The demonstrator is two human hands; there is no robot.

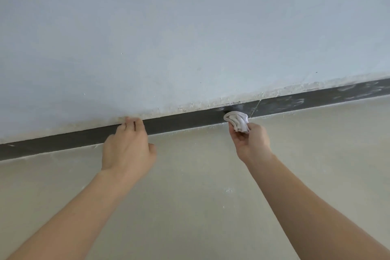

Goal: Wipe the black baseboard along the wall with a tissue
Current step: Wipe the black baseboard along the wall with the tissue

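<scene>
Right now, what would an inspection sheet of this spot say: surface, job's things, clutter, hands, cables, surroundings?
Surface: beige floor, dusted with white specks.
Job's things: crumpled white tissue held against the black baseboard, which is dark to its left, smeared grey to its right.
Clutter: white crumbs on the floor.
Hands: left hand open, fingertips on the baseboard's top edge; right hand pinches the tissue.
Cables: nothing seen.
Surroundings: pale blue wall, plaster flaking along its foot.

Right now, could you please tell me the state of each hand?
Left hand: open, fingertips resting on the top edge of the baseboard, holding nothing.
Right hand: closed round the tissue, holding it against the baseboard.
</scene>
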